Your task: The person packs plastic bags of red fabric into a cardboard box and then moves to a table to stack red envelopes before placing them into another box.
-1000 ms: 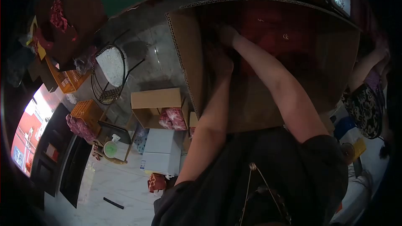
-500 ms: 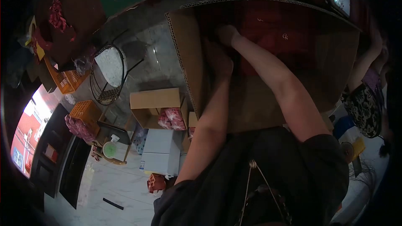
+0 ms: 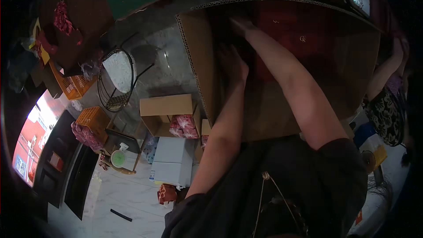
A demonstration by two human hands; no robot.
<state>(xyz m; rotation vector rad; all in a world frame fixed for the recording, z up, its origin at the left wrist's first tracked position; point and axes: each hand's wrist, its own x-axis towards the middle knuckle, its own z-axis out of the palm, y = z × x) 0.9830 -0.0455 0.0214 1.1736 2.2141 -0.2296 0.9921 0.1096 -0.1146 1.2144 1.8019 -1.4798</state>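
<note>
Both my arms reach down into a large, deep cardboard box (image 3: 282, 114). My left hand (image 3: 232, 64) is near the box's left wall, its fingers stretched out and slightly apart, with nothing visible in them. Farther in, my right hand (image 3: 241, 25) is at the dark far left corner; shadow hides its fingers and anything they touch. Flat red packages (image 3: 295, 39) with small pale logos lie at the bottom, to the right of my hands.
A smaller open carton (image 3: 165, 108) holds pink wrapped packs (image 3: 184, 125). Left of it stand a wire-framed chair (image 3: 116, 75) and orange crates (image 3: 92, 119). White boxes (image 3: 172, 161) sit by my left side. Another person's arm (image 3: 385, 72) is at the box's right.
My left hand's fingers have straightened and show more clearly. The right hand has shifted slightly deeper into the corner. The whole view has moved a little.
</note>
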